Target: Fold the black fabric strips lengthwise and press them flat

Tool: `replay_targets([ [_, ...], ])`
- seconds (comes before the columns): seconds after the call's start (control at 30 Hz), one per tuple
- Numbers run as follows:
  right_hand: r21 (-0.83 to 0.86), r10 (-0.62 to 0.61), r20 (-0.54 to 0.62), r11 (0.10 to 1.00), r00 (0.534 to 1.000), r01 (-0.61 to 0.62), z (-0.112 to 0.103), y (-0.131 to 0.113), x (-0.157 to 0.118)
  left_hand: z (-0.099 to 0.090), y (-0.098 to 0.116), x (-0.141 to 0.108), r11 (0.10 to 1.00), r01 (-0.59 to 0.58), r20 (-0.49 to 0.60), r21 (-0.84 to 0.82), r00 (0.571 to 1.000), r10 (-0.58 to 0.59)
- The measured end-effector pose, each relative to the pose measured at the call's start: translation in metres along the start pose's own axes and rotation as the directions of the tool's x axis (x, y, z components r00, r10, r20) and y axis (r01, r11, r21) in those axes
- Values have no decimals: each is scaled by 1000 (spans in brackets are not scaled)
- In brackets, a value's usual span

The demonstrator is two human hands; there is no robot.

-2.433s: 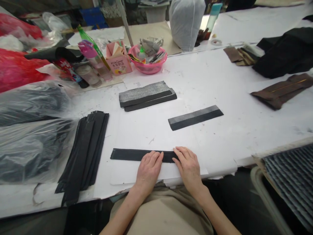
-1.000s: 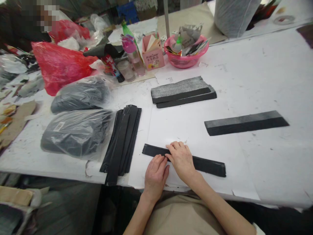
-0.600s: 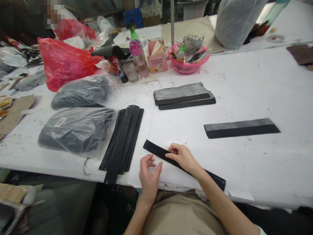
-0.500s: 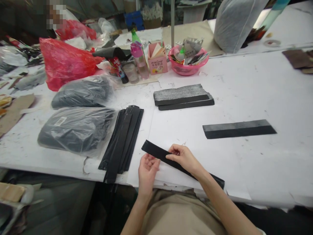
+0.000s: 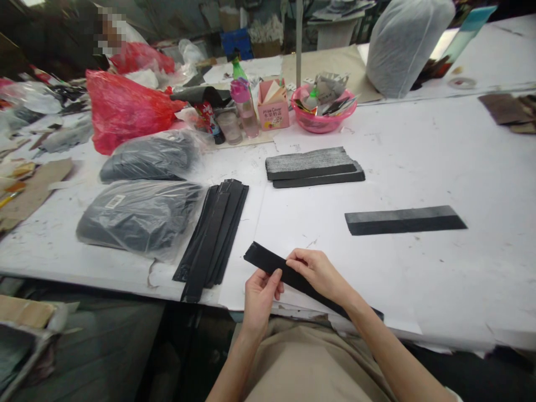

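A long black strip (image 5: 310, 289) lies slantwise at the table's front edge, its far end pointing up and left. My left hand (image 5: 263, 293) pinches its lower edge between thumb and fingers. Farther along the strip, my right hand (image 5: 316, 271) grips it with thumb and fingertips; my right forearm covers part of its near end. To the left rests a pile of black strips (image 5: 213, 240). A two-tone grey and black strip (image 5: 406, 220) lies on the right, and a stack of grey and black strips (image 5: 314, 166) sits beyond my hands.
Two plastic-wrapped dark bundles (image 5: 142, 220) lie left of the pile, with a red bag (image 5: 129, 111) behind. Farther back stand a bottle (image 5: 245, 109), a pink box (image 5: 273, 111) and a pink basket (image 5: 324, 120). A metal pole (image 5: 298, 44) rises behind them.
My left hand has shifted slightly right along the strip, and its thumb now presses on the edge. My right hand keeps its hold. The whole view has shifted a little.
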State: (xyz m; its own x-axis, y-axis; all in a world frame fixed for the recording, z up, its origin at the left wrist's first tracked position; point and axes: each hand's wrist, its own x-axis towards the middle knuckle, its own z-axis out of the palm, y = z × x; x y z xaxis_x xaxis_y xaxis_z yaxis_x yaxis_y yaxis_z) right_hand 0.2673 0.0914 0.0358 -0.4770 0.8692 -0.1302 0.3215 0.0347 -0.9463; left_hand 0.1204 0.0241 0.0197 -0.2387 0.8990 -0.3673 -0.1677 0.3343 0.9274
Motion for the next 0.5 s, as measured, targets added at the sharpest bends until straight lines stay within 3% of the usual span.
replay_targets([
  [0.23, -234, -132, -46, 965, 990, 118, 4, 3, -8, -1, -7, 0, 1000, 9, 43, -3, 999, -9],
  [0.5, -257, -98, -89, 964, 991, 73, 8, 11, -7, 0, -9, 1, 1000, 17, 30, -20, 999, -17],
])
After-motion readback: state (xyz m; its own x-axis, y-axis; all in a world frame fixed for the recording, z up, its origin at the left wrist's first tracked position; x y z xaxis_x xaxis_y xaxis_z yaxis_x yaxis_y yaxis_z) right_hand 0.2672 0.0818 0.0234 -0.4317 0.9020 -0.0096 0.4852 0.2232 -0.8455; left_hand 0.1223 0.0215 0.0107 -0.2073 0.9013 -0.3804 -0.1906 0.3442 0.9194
